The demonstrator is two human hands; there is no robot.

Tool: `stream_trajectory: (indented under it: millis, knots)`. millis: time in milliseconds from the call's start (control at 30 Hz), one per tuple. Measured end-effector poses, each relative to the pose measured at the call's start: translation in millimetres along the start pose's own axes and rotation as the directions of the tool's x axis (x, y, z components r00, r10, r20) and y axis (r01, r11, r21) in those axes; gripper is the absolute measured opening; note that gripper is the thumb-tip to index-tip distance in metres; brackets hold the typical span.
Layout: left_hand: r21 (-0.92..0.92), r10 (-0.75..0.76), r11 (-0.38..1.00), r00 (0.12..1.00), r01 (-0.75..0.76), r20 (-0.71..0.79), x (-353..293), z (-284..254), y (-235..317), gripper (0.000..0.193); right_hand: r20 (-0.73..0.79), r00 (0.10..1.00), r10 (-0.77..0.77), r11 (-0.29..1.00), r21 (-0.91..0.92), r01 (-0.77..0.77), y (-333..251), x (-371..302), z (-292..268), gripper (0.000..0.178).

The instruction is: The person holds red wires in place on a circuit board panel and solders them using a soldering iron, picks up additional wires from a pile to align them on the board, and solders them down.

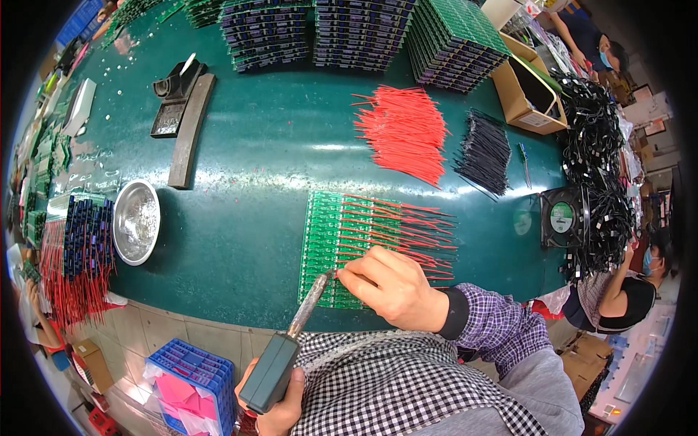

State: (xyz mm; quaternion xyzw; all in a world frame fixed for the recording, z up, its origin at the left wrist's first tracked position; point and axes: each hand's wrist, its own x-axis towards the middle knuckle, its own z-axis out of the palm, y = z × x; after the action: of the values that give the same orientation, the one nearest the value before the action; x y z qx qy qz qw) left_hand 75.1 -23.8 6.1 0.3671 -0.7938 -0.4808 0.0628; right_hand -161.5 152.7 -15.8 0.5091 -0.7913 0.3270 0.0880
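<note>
My left hand (285, 408) is closed around the boxy dark handle of a soldering iron (308, 305). Its tip meets a green circuit board panel (314, 225) lying flat at the table's near edge. Beside the tip, my right hand (392, 287) is closed in a pinch on a thin red wire (337, 273), whose end touches the panel. Rows of red and black wires (407, 225) extend rightward from the panel, several reaching past its edge. My right fingers hide part of the lower rows.
Beyond the panel lie piles of red wires (403, 134) and black wires (483, 152). Stacked boards (458, 43) line the back. Leftward are a metal bowl (137, 221), a metal bar (192, 134) and wired boards (89, 236). A fan (563, 218) and black cables (596, 167) stand right.
</note>
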Motion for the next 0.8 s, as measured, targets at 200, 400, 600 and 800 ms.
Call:
stream_trajectory:
  millis: [200,400,600,800]
  knots:
    - [-0.068,0.094,0.994,0.993,-0.089,0.067,5.1,-3.3,-6.4,0.034,0.000,1.000,0.002,1.000,0.003,-0.002,-0.4,0.1,0.2,0.032]
    - [-0.012,0.078,0.997,0.991,-0.077,0.111,-0.6,-5.3,-16.0,0.037,-0.006,1.000,0.005,1.000,0.001,-0.005,-0.4,0.2,1.0,0.032]
    - [-0.040,0.030,0.999,0.997,-0.033,-0.070,-10.9,-2.1,-30.2,0.043,-0.052,0.998,-0.021,1.000,-0.009,0.020,-4.5,-3.2,-1.6,0.029]
    - [-0.032,0.006,0.999,0.998,-0.008,-0.055,-11.0,-3.2,-22.4,0.043,-0.048,0.999,-0.011,1.000,0.018,0.012,-6.8,-8.2,2.7,0.032]
